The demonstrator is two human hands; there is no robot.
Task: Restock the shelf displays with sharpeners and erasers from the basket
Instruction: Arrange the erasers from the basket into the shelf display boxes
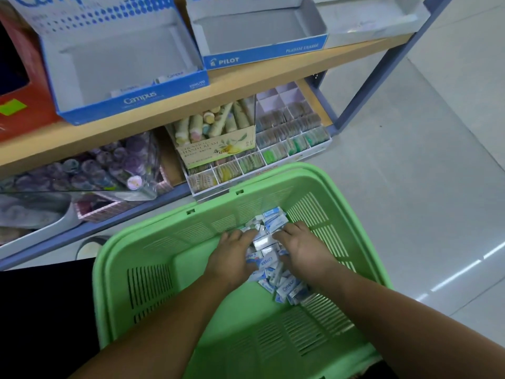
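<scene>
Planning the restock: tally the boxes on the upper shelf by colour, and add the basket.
Blue-fronted boxes: 2 (Campus box, Pilot box)
White display box: 1
Red box: 1
Green basket: 1
Total: 5

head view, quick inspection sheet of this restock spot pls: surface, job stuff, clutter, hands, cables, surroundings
surface: wooden shelf above; grey tiled floor beside the basket
job's things: green basket holds a pile of Campus packets; Campus display box has only a few packets at its front; Pilot display box shows no stock
clutter: hand cream box, compartment tray and purple round items on the lower shelf
grippers: left hand and right hand are both in the pile, fingers curled round packets
cables: nothing seen
surroundings: blue-grey shelf post
</scene>
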